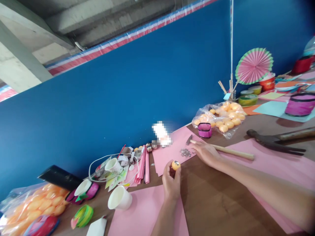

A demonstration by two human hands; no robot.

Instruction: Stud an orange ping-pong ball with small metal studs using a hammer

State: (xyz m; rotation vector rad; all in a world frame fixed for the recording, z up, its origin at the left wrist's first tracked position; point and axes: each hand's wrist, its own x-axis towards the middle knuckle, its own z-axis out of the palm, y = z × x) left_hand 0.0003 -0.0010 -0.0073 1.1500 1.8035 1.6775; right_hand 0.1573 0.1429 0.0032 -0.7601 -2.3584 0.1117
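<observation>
My left hand (171, 182) holds a small orange ball (175, 165) with a metal piece on its top, pinched between the fingertips over the wooden table (216, 200). Farther right, my right hand (205, 152) lies flat on the pink paper (172, 150), fingers apart. Its fingertips are next to a pile of small metal studs (185, 152), and the hand covers part of the wooden handle of a small hammer (222, 149). Whether it grips the handle is unclear.
A bag of orange balls (222, 119) and a pink pouch (204, 129) sit behind the hammer. A large claw hammer (275, 140) lies right. White paper cups (120, 198), pink strips (144, 165), a second ball bag (31, 205) are left. A blue wall (137, 85) backs the table.
</observation>
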